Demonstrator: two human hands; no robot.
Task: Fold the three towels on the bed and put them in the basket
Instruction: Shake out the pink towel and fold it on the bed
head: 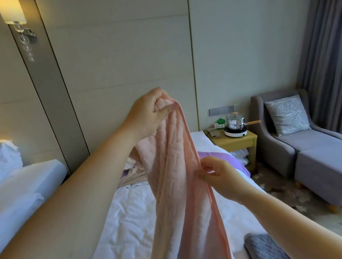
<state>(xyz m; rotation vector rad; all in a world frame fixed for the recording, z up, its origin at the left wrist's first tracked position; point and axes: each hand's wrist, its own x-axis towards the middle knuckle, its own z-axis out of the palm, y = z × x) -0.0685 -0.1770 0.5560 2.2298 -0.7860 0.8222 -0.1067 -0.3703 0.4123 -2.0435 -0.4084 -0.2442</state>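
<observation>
A pink towel (179, 182) hangs lengthwise in the air above the white bed (133, 216). My left hand (148, 112) grips its top corner, raised high. Lower down, my right hand (217, 177) pinches the towel's right edge. A grey towel (266, 251) lies at the bed's near right corner. A purple cloth (230, 158) lies flat farther up the bed, partly behind the pink towel. Beige fabric (132, 175) shows behind my left forearm. No basket is in view.
A second bed (11, 193) stands at the left. A yellow side table (236, 140) with a pot on a small cooker (236, 125) sits beside the bed's head. A grey armchair (286, 133) and footstool (336, 170) fill the right, by the curtain (327, 32).
</observation>
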